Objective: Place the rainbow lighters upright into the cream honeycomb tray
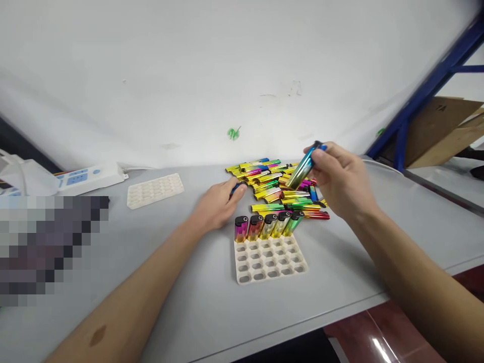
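My right hand is raised above the table, closed around a shiny blue-to-yellow lighter. The lighter is tilted, with its black top up between thumb and fingers. At the left edge of the pile, my left hand is closed on another lighter, of which only a blue, dark end shows. Several metallic lighters lie heaped between the hands. In front of them sits a cream tray with oval holes. Its far row holds several upright lighters with black tops; the nearer rows of holes are bare.
A second cream tray lies at the left, near a white power strip. White wall rises behind the grey table. To the right stand a blue metal frame and cardboard boxes.
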A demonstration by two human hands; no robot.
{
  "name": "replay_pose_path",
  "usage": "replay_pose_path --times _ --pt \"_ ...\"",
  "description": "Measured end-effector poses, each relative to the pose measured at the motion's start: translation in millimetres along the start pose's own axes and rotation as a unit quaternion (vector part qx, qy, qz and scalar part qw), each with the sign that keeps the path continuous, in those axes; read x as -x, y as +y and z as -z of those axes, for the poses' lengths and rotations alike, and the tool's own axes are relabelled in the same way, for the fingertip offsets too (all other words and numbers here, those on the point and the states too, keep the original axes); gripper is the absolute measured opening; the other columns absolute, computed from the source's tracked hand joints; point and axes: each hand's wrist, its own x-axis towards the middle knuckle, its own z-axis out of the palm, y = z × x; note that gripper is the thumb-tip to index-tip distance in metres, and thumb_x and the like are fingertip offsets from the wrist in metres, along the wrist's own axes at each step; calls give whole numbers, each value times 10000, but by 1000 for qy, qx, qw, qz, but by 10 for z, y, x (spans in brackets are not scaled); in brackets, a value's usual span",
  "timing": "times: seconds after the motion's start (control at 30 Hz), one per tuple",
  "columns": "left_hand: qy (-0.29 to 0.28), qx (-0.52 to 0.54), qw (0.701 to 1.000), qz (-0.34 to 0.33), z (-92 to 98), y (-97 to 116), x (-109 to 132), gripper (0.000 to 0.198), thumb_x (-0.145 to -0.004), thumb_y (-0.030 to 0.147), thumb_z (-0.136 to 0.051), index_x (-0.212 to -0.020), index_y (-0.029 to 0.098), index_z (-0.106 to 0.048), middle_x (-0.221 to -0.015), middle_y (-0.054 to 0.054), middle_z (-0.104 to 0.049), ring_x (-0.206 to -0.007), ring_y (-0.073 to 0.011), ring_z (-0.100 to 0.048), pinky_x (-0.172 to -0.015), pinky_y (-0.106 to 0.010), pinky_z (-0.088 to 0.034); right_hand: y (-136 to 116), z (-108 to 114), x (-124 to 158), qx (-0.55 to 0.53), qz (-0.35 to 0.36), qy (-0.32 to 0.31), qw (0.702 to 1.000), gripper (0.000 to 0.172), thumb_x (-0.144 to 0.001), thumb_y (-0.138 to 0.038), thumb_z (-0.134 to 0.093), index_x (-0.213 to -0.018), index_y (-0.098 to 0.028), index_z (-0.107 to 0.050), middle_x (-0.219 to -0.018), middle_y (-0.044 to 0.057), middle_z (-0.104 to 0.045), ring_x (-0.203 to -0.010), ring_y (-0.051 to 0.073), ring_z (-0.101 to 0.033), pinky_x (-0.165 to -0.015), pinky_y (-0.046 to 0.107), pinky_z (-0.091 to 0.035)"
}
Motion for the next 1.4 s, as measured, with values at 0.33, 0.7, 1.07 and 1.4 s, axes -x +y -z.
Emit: replay_pose_path --times 0.33,0.7,1.07,1.4 --pt "11 9 1000 10 -22 12 -19 400 -1037 461 -257 -1145 238 -571 -1106 -75 -730 -981 -273 -678 -826 -366 -470 -390 -428 625 198 292 -149 924 234 -831 -283 -799 -1015 -293 -655 -829 10 -724 -789 202 -659 -715 389 -543" --pt "10 33 999 -27 -11 13 3 410 -1033 438 -311 -1276 276 -598 -1291 -29 -699 -1111 -245 -663 -951 -384 -488 -293 -541 662 316 357 -166 863 84 -912 -294 -720 -907 -244 -652 -749 1 -707 -821 185 -621 -695 344 -477" --pt "-1 5 1000 15 -5 43 -2 415 -918 243 -422 -1314 240 -546 -1171 -64 -733 -934 -257 -687 -788 -362 -496 -240 -566 671 302 366 -176 862 77 -913 -299 -723 -900 -243 -671 -774 -10 -745 -869 189 -639 -718 338 -504" --pt "28 31 999 -32 -43 -26 -15 398 -908 208 -464 -1286 229 -587 -1251 -65 -699 -1058 -237 -661 -902 -351 -511 -282 -477 638 276 374 -174 868 327 -997 -510 -516 -1010 -280 -750 -890 52 -710 -789 210 -577 -735 411 -459"
